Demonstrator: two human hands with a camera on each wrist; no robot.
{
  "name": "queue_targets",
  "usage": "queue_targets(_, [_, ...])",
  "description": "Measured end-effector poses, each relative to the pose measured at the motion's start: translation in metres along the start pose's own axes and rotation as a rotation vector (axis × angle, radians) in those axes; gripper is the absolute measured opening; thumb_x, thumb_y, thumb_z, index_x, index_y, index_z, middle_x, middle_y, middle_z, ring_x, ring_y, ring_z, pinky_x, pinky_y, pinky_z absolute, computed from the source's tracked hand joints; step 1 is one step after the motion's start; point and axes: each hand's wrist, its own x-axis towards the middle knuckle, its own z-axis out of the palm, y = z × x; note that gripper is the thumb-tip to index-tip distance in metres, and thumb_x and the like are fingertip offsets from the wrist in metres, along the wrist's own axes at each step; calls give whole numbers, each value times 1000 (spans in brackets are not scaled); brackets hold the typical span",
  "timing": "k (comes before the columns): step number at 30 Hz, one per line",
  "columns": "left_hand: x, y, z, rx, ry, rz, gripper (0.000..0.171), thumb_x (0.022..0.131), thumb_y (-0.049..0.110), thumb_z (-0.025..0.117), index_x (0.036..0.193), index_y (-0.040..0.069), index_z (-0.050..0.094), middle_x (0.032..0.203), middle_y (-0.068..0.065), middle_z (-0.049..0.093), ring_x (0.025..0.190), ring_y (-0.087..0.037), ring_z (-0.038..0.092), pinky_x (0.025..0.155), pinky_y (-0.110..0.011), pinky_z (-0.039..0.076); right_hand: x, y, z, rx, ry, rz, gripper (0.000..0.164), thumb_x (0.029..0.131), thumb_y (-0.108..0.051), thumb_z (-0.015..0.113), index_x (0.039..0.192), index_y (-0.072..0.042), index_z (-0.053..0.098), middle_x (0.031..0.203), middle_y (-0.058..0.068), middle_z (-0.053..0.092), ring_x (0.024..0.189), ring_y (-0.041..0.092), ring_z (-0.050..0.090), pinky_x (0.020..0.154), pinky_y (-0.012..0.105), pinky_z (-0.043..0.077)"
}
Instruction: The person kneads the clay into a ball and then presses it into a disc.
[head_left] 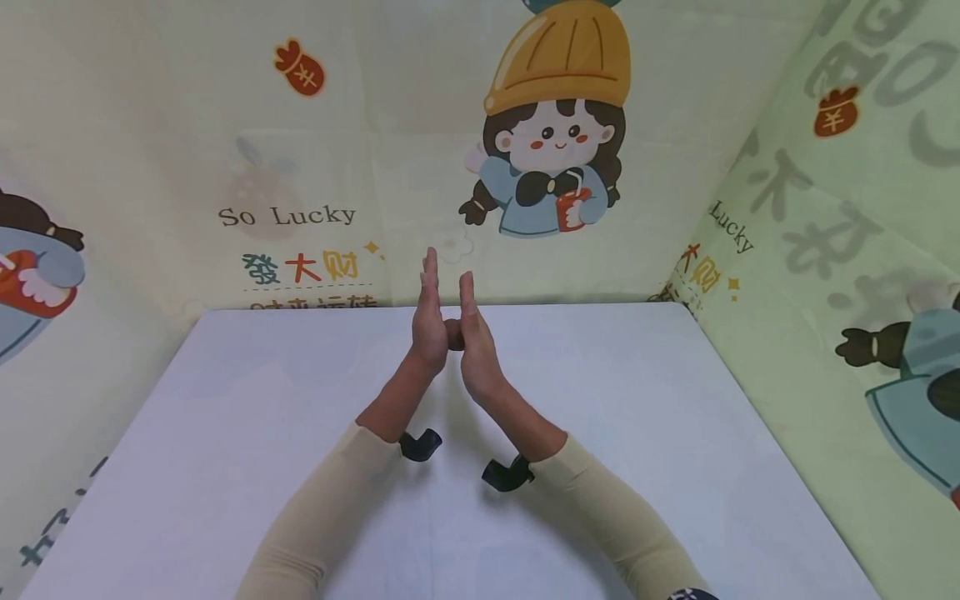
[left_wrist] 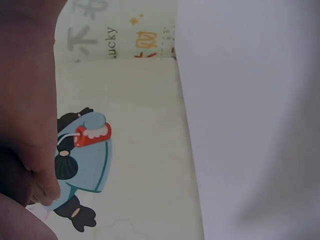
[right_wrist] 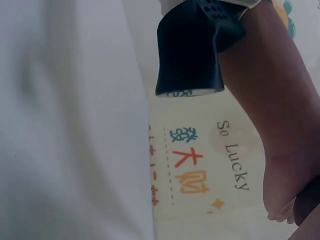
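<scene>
A small dark brown ball (head_left: 454, 335) is held between the two palms, above the white table. My left hand (head_left: 430, 329) stands upright on the ball's left side, fingers straight and pointing up. Facing it, my right hand (head_left: 477, 346) touches the ball from the other side, also with straight fingers. In the left wrist view the ball (left_wrist: 14, 177) shows dark between the right hand (left_wrist: 37, 150) and the edge of the left hand (left_wrist: 22, 220). The right wrist view catches part of the ball (right_wrist: 307, 202) beside the left hand (right_wrist: 285, 185).
The white table (head_left: 300, 375) lies beneath both forearms. Printed cloth walls (head_left: 405, 150) with cartoon figures and lettering rise behind and at the sides. A black wrist camera (head_left: 422, 445) sits on the left wrist, another black camera (head_left: 507, 474) on the right.
</scene>
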Motion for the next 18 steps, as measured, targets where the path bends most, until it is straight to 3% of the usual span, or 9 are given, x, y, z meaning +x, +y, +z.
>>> queue_targets(4, [2, -3, -3, 21, -3, -7, 65, 112, 44, 13, 171, 18, 6, 176, 5, -2, 158, -11, -12, 124, -49, -8, -3, -4, 1, -12, 11, -4, 83, 110, -63, 19, 169, -6, 2, 73, 13, 51, 68, 15, 44, 77, 33, 41])
queue_targets(7, [3, -6, -4, 24, -10, -7, 66, 112, 44, 14, 171, 16, 6, 176, 4, -2, 159, -12, -11, 124, -51, -9, -5, -7, 1, -29, 20, -3, 81, 111, -60, 19, 168, -6, 1, 123, 24, 59, 82, 13, 48, 86, 36, 42])
queue_targets(9, [2, -8, -4, 21, -21, -14, 67, 111, 46, 14, 171, 17, 7, 176, 3, -3, 159, -13, -11, 124, -52, -9, -6, -10, 1, -34, 22, -11, 81, 111, -60, 18, 168, -5, 0, 161, 20, 36, 97, 12, 51, 97, 40, 42])
queue_targets(11, [0, -9, -3, 11, -41, -22, 67, 111, 48, 13, 171, 18, 7, 176, 2, -5, 159, -12, -10, 124, -52, -8, -6, -12, 0, -34, 24, -22, 82, 111, -60, 19, 168, -5, 0, 175, 9, 9, 99, 10, 50, 103, 43, 41])
queue_targets(13, [-3, -11, -3, -2, -69, -39, 68, 111, 50, 12, 171, 20, 7, 176, 2, -7, 157, -9, -3, 124, -49, 0, -5, -14, -1, -31, 24, -33, 82, 111, -61, 19, 168, -6, 0, 176, 2, -3, 121, 5, 48, 115, 42, 32])
queue_targets(14, [-5, -12, -2, -8, -83, -46, 68, 110, 50, 12, 171, 21, 7, 176, 2, -9, 155, -8, 2, 123, -46, 5, -5, -15, -1, -33, 26, -41, 83, 110, -62, 19, 168, -6, 0, 176, 1, -3, 119, 5, 48, 115, 40, 31])
queue_targets(16, [-9, -14, -1, -2, -103, -48, 68, 110, 50, 12, 171, 21, 8, 176, 2, -8, 136, -10, 35, 110, -37, 29, -3, -17, -3, -30, 30, -58, 85, 109, -64, 19, 168, -6, 0, 176, 1, -3, 100, 5, 51, 102, 33, 39])
queue_targets(17, [-10, -15, 0, 2, -114, -46, 67, 110, 49, 12, 171, 21, 8, 176, 3, -8, 132, -5, 35, 105, -32, 29, -2, -18, -3, -29, 33, -71, 85, 109, -64, 19, 168, -5, 1, 176, 3, -4, 102, 5, 49, 102, 31, 36])
queue_targets(18, [-11, -16, 1, 4, -122, -43, 67, 110, 48, 12, 171, 21, 8, 176, 4, -6, 129, -1, 35, 103, -30, 29, -1, -20, -4, -39, 32, -86, 86, 109, -65, 19, 168, -4, 1, 176, 4, -4, 117, 4, 48, 105, 29, 34])
